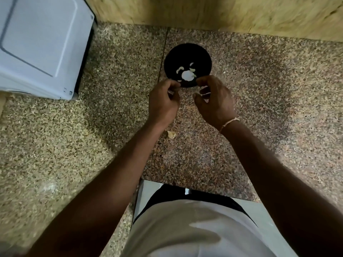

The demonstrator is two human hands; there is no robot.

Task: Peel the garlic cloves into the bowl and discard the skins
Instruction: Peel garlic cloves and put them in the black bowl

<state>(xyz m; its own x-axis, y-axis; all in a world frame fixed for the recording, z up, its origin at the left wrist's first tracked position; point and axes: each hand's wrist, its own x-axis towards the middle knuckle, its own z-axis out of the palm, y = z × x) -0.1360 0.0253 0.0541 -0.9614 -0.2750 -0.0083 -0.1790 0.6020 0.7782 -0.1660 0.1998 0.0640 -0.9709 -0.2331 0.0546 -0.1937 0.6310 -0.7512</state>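
A black bowl [187, 58] sits on the speckled granite counter, with several peeled garlic cloves [181, 69] and a larger white garlic piece [187, 76] inside near its front. My left hand [163, 102] hovers just in front of the bowl's near rim, fingers curled shut around something small and pale that is mostly hidden. My right hand [213, 101] is beside it, pinching thin pale garlic skin [204, 92] between thumb and fingers. A scrap of garlic skin [171, 134] lies on the counter between my forearms.
A white appliance [40, 43] stands at the back left on the counter. A yellowish wall [222, 12] runs behind the bowl. The counter's front edge [194, 184] is near my body.
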